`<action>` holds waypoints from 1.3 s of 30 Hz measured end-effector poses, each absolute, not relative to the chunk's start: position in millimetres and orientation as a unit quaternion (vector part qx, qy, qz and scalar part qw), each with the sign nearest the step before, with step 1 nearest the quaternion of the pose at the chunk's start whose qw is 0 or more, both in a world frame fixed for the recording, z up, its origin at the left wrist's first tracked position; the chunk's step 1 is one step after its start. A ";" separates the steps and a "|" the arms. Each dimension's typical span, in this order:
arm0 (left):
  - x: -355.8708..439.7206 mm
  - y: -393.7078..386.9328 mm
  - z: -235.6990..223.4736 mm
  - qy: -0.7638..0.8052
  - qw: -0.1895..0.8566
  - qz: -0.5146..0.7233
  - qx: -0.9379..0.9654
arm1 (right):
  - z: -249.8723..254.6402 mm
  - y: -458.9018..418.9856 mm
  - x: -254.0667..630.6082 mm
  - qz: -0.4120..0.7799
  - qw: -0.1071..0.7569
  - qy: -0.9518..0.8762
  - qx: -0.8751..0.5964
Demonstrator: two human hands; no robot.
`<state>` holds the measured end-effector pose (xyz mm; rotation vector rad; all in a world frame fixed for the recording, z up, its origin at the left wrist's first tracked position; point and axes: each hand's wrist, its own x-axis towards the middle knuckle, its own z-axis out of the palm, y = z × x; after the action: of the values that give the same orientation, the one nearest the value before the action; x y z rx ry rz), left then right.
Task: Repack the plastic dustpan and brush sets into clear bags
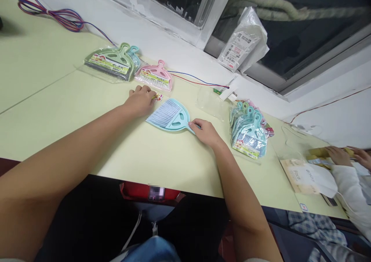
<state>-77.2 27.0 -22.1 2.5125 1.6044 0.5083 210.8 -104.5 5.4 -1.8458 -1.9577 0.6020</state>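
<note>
Bare forearms (81, 150) stretch over the pale table (162, 157) from eight and five o'clock, a hand at the end of each. Between the hands, flat on the table, is a light-blue dustpan (184, 123) with a matching brush (164, 113) nested against it. Taking the dustpan as the middle of the dial, its long axis runs from ten o'clock, where the bristles fan out, to four o'clock, where the handle ends.

At that four o'clock end the right hand (205, 131) is closed around the handle, thumb on top, so it is the nearer hand, already in contact. The left hand (140, 102) rests at ten o'clock, just beyond the bristle tips, so the bristles lie toward four o'clock from its bent fingers. These are at a small printed piece (159, 97); whether they pinch it, I cannot tell.

Outward, a wrapped pink set (155, 76) lies near eleven o'clock, a wrapped green set (111, 61) between ten and eleven, clear plastic (213, 103) at two, and a wrapped stack (247, 134) near three.
</note>
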 end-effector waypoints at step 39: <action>-84.2 34.0 -20.6 0.486 0.075 0.167 0.855 | 9.6 -103.0 222.6 0.154 0.202 -0.714 -0.652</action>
<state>-84.2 34.0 -20.6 2.5632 1.4576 0.5024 222.6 -103.0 9.6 -1.8204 -1.9937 0.4312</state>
